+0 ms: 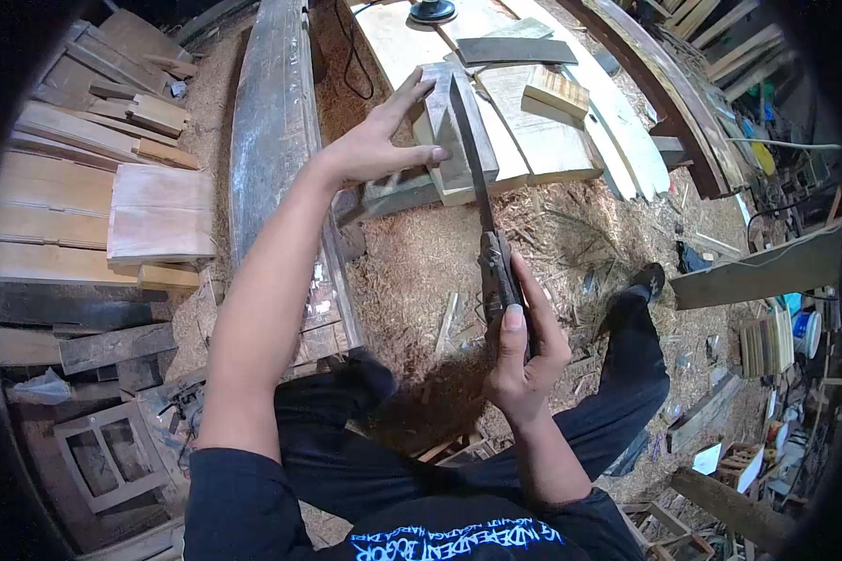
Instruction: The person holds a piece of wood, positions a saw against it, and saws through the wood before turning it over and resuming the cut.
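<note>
Evidently, the work was centred on a tool point(471, 150) with a long dark blade; whether saw or knife could not be told. The right hand point(526, 351) had its fingers closed around the dark handle point(501, 280), the thumb laid along the top. The handle stood out past the near edge of the counter point(547, 140), and the blade ran forward over a block point(449, 140) at that edge, towards its left corner. Contact between blade and block could not be confirmed.

The left hand point(384, 140) was spread on the block, left of the blade, thumb apart from the other fingers and clenched on nothing.

Farther back on the counter, a dark strip point(516, 50) lay crosswise. A small block point(557, 91) sat nearer, to the right of the blade. A round black base point(432, 10) stood towards the far end. Along the right edge lay a pale board point(622, 145), its near end ragged.

To the left, well apart from the tool, ran a long worn plank point(276, 122). Shavings point(412, 280) covered the floor below.
</note>
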A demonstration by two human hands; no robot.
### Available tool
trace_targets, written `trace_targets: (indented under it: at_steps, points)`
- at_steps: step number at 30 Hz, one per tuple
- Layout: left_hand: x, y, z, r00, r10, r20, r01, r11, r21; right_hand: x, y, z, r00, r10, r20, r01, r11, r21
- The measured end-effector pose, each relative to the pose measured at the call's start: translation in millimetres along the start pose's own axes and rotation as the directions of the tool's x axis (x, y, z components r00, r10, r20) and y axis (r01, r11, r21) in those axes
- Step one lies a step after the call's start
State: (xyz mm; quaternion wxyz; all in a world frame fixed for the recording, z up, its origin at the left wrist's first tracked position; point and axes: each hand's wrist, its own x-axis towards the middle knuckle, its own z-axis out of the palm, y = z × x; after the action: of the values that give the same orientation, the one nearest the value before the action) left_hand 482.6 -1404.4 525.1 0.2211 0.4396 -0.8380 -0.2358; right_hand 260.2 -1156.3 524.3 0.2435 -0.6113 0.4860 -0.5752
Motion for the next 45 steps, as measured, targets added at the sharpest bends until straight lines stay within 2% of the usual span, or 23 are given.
trace_targets:
  at_steps: [1,2,3,6,8,10,13,15,16,21,23,24,26,30,32,33,35,36,43,45]
  points:
    - [-3.3,5.2,-0.6,1.0,-0.004,0.002,0.004,1.0,-0.006,0.3,-3.6,0.5,0.999,0.05,-0.008,-0.05,0.999,0.003]
    - [-8.0,11.5,-1.0,1.0,-0.017,-0.005,0.017,0.997,0.07,0.2,-6.6,1.2,0.998,0.057,-0.003,-0.057,0.998,0.001]
    - [-9.3,16.3,-2.4,1.0,-0.025,-0.017,0.027,0.989,0.148,2.2,-7.7,2.0,0.999,0.043,-0.021,-0.043,0.999,-0.009]
    - [-12.5,25.5,-2.6,0.999,-0.026,-0.044,0.035,0.978,0.208,9.6,-8.8,0.9,0.999,-0.012,-0.046,0.01,0.999,-0.043]
    - [-13.0,25.2,-3.1,0.999,-0.032,-0.034,0.037,0.986,0.163,11.2,-11.5,-1.2,0.997,-0.057,-0.056,0.053,0.996,-0.069]
    - [-10.4,26.7,-1.5,0.999,-0.033,-0.029,0.036,0.992,0.118,9.8,-15.3,-5.3,0.999,0.029,0.018,-0.027,0.996,-0.089]
    - [-8.1,22.8,5.5,0.997,-0.066,-0.034,0.068,0.996,0.056,9.6,-14.0,-8.2,0.997,0.061,0.047,-0.057,0.995,-0.081]
    - [-7.8,18.3,5.9,0.997,0.04,-0.059,-0.039,0.999,0.008,11.0,-11.3,-6.7,0.998,0.024,0.05,-0.02,0.997,-0.078]
    - [-9.4,17.1,4.9,0.998,0.03,-0.062,-0.029,1.0,0.008,10.1,-11.4,-6.4,0.998,0.02,0.064,-0.016,0.997,-0.076]
    - [-10.2,21.3,-0.4,0.997,0.059,-0.039,-0.05,0.981,0.189,11.9,-6.6,-12.5,0.996,0.017,0.083,-0.012,0.998,-0.064]
    - [-10.4,23.7,-0.5,0.999,0.029,-0.033,-0.022,0.979,0.202,12.6,-1.5,-12.4,0.995,-0.042,0.096,0.052,0.993,-0.109]
    - [-11.4,24.5,-0.1,1.0,0.008,-0.023,-0.003,0.976,0.216,14.6,-3.3,-10.1,0.994,-0.035,0.1,0.046,0.994,-0.103]
    - [-12.1,26.9,-0.3,1.0,-0.008,-0.023,0.014,0.969,0.246,20.5,-10.7,-4.9,0.994,0.081,0.075,-0.076,0.995,-0.065]
    - [-10.4,25.8,-0.2,0.999,-0.019,-0.043,0.031,0.951,0.308,12.7,-7.8,-5.9,0.992,0.09,0.088,-0.082,0.993,-0.088]
    - [-9.6,24.3,-1.6,0.999,-0.009,-0.043,0.02,0.96,0.28,10.5,2.2,-5.6,0.994,-0.092,0.05,0.096,0.993,-0.071]
    - [-10.3,23.5,-1.5,0.999,0.001,-0.044,0.01,0.966,0.257,12.1,-0.7,-5.0,0.995,-0.087,0.05,0.09,0.993,-0.075]
    - [-11.1,22.2,0.3,0.999,0.011,-0.053,0.002,0.968,0.249,17.6,-9.5,-2.9,0.994,0.057,0.088,-0.048,0.994,-0.098]
    - [-10.8,23.0,0.1,0.997,0.022,-0.069,-0.004,0.969,0.247,17.9,-6.4,-1.1,0.996,0.012,0.085,-0.001,0.992,-0.129]
    - [-10.2,18.2,0.8,0.996,0.059,-0.068,-0.044,0.977,0.208,2.9,-10.1,-3.2,0.998,0.023,0.052,-0.02,0.998,-0.057]
    - [-10.8,17.5,1.0,0.991,0.094,-0.091,-0.073,0.976,0.205,9.0,-16.0,-0.6,0.983,0.172,0.07,-0.166,0.983,-0.076]
